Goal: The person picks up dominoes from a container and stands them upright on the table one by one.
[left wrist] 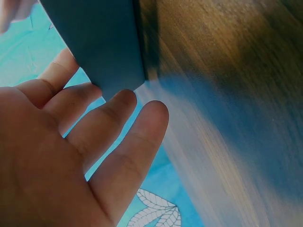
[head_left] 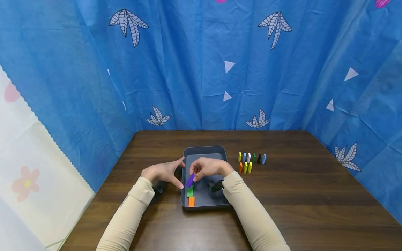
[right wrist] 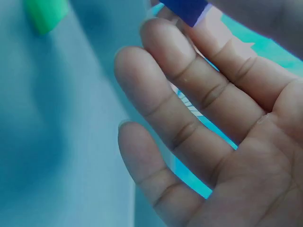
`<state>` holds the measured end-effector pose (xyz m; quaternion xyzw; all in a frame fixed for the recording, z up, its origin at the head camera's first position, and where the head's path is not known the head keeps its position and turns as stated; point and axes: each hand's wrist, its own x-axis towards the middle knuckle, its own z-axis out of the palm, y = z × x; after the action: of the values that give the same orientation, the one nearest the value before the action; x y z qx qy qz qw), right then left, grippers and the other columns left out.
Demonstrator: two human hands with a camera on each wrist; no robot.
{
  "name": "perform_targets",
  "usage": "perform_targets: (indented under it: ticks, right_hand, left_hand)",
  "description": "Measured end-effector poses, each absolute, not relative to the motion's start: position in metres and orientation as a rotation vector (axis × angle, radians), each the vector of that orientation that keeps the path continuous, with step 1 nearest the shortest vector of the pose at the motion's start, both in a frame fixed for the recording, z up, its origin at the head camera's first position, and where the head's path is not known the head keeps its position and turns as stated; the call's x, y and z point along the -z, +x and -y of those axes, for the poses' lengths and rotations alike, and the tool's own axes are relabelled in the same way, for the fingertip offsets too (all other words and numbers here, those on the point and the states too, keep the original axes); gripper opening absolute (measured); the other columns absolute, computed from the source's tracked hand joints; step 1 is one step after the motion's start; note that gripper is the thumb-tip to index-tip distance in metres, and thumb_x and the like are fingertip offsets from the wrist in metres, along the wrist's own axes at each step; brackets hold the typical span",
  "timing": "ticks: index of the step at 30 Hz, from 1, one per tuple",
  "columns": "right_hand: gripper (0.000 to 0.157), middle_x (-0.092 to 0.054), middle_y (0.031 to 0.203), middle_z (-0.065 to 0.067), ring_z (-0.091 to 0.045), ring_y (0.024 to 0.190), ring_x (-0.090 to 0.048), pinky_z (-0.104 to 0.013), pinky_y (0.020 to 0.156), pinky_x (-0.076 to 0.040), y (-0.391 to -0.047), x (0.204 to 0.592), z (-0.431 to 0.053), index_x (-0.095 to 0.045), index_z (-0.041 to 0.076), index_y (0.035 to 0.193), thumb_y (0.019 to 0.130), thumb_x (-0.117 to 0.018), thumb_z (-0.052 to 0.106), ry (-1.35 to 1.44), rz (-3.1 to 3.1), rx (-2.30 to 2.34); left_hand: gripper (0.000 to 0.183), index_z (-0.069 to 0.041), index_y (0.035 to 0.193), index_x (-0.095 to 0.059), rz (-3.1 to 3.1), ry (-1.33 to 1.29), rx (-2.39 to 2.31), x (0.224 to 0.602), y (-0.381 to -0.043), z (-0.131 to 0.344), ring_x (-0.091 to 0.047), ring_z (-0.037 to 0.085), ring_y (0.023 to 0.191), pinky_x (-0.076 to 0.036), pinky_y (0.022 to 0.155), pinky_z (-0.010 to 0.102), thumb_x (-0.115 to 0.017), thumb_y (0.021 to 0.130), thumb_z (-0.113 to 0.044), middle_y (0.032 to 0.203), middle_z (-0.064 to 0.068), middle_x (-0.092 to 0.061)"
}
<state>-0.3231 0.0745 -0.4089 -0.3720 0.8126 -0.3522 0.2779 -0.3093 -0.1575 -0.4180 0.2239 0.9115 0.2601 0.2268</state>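
Note:
Between thumb and fingers, my right hand [head_left: 209, 166] pinches a small purple block [head_left: 190, 180] over the left side of a dark grey tray [head_left: 205, 150]. Just below it in the head view, a green block [head_left: 190, 191] and an orange block [head_left: 191, 201] stand in line along the tray's left wall. In the right wrist view only a corner of the purple block [right wrist: 189, 10] shows. My left hand [head_left: 165, 172] is spread at the tray's left edge, thumb apart from the fingers. Its fingertips are right at the tray's outer wall [left wrist: 99, 42] in the left wrist view.
To the right of the tray, several small blocks stand on edge in two rows: a back row with a white block [head_left: 249, 157] and a black block [head_left: 259, 159], and a front row with an orange-red block [head_left: 240, 167]. A blue curtain [head_left: 201, 69] hangs behind the wooden table [head_left: 307, 195].

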Motion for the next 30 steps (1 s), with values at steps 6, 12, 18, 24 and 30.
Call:
perform_targets:
  ticks: [6,12,18,24,30]
  right_hand:
    - [0.010,-0.069,0.093,-0.003,-0.016,0.083,-0.061,-0.029,0.079,-0.054,-0.312,0.394,-0.082,-0.068,0.007,0.099,0.091,-0.072,0.008,-1.001,-2.228,1.037]
    - [0.014,-0.073,0.098,-0.010,-0.023,0.088,-0.065,-0.029,0.080,-0.054,-0.305,0.387,-0.094,-0.066,0.004,0.104,0.092,-0.071,0.010,-1.012,-2.242,1.202]
    - [0.017,-0.072,0.106,-0.024,-0.038,0.095,-0.066,-0.032,0.084,-0.055,-0.300,0.384,-0.112,-0.061,0.001,0.107,0.094,-0.069,0.008,-0.973,-2.255,1.367]
    - [0.016,-0.073,0.104,-0.022,-0.024,0.090,-0.067,-0.033,0.085,-0.056,-0.295,0.376,-0.125,-0.061,0.001,0.108,0.094,-0.068,0.007,-0.943,-2.312,1.407]
    - [0.016,-0.072,0.104,-0.024,-0.027,0.091,-0.065,-0.032,0.082,-0.054,-0.290,0.370,-0.139,-0.061,-0.001,0.108,0.094,-0.067,0.004,-0.932,-2.318,1.484]
  left_hand:
    - [0.129,-0.006,0.161,-0.005,-2.507,0.611,-0.735,0.418,-0.310,0.158,-0.032,0.029,0.147,-0.025,0.121,0.058,-0.089,0.071,-0.045,0.152,0.004,-0.044]
    - [0.128,-0.008,0.161,-0.005,-2.501,0.584,-0.749,0.420,-0.310,0.157,-0.030,0.030,0.148,-0.023,0.121,0.059,-0.089,0.072,-0.043,0.154,0.006,-0.043]
    - [0.128,-0.008,0.161,-0.006,-2.508,0.559,-0.732,0.420,-0.312,0.156,-0.028,0.032,0.150,-0.024,0.121,0.061,-0.089,0.071,-0.045,0.157,0.006,-0.040]
    - [0.128,-0.008,0.162,-0.006,-2.502,0.559,-0.749,0.419,-0.312,0.155,-0.026,0.032,0.150,-0.022,0.121,0.060,-0.089,0.071,-0.044,0.157,0.006,-0.040]
    - [0.129,-0.007,0.161,-0.005,-2.510,0.586,-0.745,0.420,-0.310,0.155,-0.030,0.029,0.148,-0.024,0.122,0.057,-0.090,0.071,-0.043,0.155,0.004,-0.043]
